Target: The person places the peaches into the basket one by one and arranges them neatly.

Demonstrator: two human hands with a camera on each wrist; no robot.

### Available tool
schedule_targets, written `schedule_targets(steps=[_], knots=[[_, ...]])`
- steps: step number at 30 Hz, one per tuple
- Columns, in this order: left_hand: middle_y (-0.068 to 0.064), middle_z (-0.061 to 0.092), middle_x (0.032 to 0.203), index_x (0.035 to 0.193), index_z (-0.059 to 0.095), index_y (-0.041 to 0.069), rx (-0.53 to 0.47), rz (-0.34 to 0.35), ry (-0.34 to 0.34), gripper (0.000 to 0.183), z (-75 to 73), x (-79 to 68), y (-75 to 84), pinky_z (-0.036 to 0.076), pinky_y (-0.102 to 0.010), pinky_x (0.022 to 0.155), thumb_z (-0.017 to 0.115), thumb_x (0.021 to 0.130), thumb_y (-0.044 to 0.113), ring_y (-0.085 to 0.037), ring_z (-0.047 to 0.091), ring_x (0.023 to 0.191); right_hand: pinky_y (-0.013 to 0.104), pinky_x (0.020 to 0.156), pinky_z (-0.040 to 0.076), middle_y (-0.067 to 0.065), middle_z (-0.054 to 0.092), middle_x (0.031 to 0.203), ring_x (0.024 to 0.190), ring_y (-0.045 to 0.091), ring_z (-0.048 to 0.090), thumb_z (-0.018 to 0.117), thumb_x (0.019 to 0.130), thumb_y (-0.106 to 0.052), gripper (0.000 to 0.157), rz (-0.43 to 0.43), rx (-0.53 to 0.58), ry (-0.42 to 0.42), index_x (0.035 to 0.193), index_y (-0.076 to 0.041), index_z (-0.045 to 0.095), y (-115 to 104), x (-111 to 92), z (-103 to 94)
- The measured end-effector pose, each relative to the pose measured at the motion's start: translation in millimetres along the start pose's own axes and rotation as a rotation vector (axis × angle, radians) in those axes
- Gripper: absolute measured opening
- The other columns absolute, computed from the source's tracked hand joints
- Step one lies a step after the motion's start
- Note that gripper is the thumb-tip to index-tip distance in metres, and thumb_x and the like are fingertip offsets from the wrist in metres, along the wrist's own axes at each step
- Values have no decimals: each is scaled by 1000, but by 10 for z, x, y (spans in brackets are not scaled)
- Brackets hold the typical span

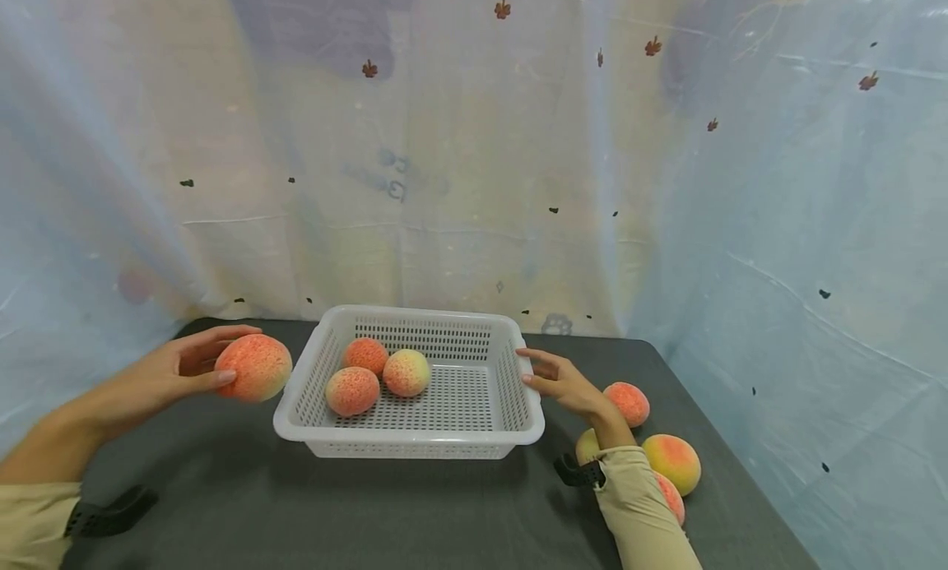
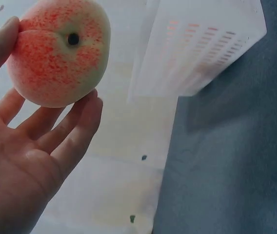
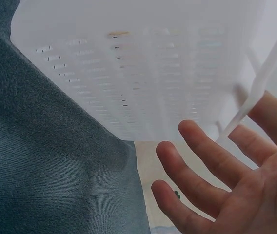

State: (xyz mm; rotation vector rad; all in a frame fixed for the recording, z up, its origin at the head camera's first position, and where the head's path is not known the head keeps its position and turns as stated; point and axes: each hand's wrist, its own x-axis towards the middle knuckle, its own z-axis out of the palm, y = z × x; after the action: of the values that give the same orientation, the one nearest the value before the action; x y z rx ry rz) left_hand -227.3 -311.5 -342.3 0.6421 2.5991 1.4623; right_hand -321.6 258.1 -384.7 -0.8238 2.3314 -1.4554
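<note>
A red-and-yellow peach (image 1: 255, 368) is held in the left hand (image 1: 194, 363), raised beside the basket's left end. In the left wrist view, the thumb is on one side of this peach (image 2: 60, 53) and the fingers are underneath, with a dark hole showing in the fruit. At the other end, the right hand (image 1: 566, 385) holds the rim of the white plastic basket (image 1: 407, 451). Thumb and index finger reach over that rim in the right wrist view, while the other fingers spread outside the wall. Three peaches (image 1: 353, 391) lie in the basket's left half.
Several more peaches (image 1: 672, 463) lie on the dark-covered table (image 1: 385, 512) right of the basket, partly hidden by the right forearm. A pale patterned plastic curtain (image 1: 444, 249) hangs behind the table and along both sides.
</note>
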Motion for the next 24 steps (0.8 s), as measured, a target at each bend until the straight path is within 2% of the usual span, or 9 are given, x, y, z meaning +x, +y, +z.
schedule_targets(steps=[7,13,18,24], knots=[[21,57,137,157,35,18,14,28,26,56,104,137,73,56,-27,85,56,104,14,7,58,118,53,100,54,32,50,148,124,44,62,57,105,-19,63,5,1,1,158,1,29,-8,4,5],[19,60,135,155,38,16,-4,68,54,56,202,245,101,57,-27,85,58,103,11,3,62,116,53,99,55,35,47,148,124,45,61,56,105,-17,63,-10,24,-9,158,4,27,1,13,3],[17,61,133,154,39,11,-18,111,53,56,277,348,101,59,-28,84,59,102,11,1,63,114,57,99,53,35,48,147,123,46,61,56,105,-17,64,-21,26,-11,157,4,27,-4,15,-4],[15,61,132,153,40,11,-14,105,40,54,364,438,114,59,-29,85,60,102,13,1,63,113,58,100,53,36,47,148,123,44,62,56,105,-17,64,-21,35,-21,158,4,26,9,14,-4]])
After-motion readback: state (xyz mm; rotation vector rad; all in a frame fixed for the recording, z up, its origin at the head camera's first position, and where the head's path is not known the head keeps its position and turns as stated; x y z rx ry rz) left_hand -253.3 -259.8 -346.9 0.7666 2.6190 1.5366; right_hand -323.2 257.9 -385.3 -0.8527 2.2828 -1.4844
